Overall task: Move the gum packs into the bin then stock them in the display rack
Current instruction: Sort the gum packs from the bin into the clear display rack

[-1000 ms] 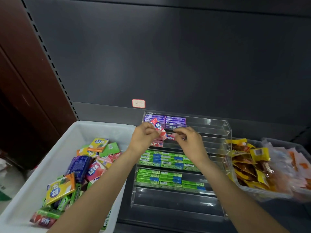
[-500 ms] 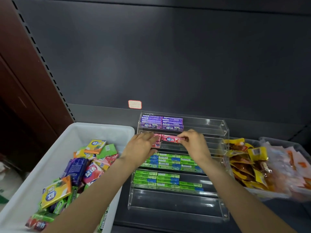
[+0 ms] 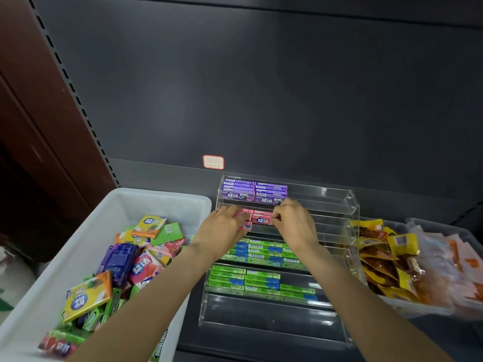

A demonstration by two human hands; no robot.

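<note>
Dark grey shelf (image 3: 261, 346) with matching back panel, brown wall left. Both hands at the clear display rack's (image 3: 350, 205) second tier: right hand (image 3: 294, 226) fingers pinch a pink gum pack (image 3: 261, 220), left hand (image 3: 222, 231) fingers press pink packs beside it. White bin (image 3: 78, 231) alongside, full of mixed gum.

Shop: gum display rack (image 3: 350, 205), shelving.

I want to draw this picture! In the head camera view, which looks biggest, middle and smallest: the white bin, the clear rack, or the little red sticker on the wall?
1. white bin, though it is nearer.
2. clear rack.
3. red sticker, by far.
</note>
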